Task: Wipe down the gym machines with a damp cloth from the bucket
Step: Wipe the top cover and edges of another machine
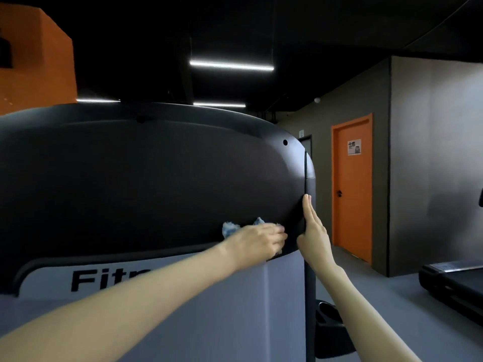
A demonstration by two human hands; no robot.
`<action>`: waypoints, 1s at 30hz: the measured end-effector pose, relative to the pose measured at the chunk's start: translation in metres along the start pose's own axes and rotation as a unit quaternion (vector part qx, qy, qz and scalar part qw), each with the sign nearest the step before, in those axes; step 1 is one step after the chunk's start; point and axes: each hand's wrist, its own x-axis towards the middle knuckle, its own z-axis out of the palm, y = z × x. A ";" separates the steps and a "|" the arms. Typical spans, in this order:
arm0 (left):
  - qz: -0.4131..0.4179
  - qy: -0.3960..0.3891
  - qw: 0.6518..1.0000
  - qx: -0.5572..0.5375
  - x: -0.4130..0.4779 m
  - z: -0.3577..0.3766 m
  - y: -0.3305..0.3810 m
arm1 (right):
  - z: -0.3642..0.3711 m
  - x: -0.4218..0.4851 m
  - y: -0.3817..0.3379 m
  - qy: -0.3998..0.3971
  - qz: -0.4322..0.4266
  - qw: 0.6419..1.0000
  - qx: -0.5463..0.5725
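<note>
High up on the left is an orange block [34, 61]. A big machine [143, 178] fills most of the view. Its top part is black and round. Below that is a grey panel [104, 309] with black letters "Fit".

The left hand [257, 239] is low on the black part, near the right edge. Its fingers are bent over a blue cloth [229, 228] and press it onto the machine. Bits of the cloth stick out above the hand.

Just beside it, the right hand [313, 231] lies flat on the right edge of the machine. Its fingers [308, 205] are straight, close together and point up. The thumb touches the edge.

3 long lights [231, 65] glow on the dark ceiling. Further right is an orange door [351, 199] with a small sign [354, 147] in a grey wall. A black treadmill [454, 283] sits on the floor at the far right.
</note>
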 end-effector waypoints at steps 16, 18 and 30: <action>-0.155 0.042 0.986 0.045 -0.069 -0.044 -0.016 | 0.004 -0.006 -0.031 0.010 0.037 0.998 -0.054; -0.232 0.065 0.970 0.044 -0.082 -0.050 -0.019 | 0.009 -0.015 -0.052 0.057 -0.025 0.997 -0.045; -0.402 0.092 0.911 0.010 -0.144 -0.049 0.009 | 0.043 -0.050 -0.099 0.022 -0.172 0.984 0.033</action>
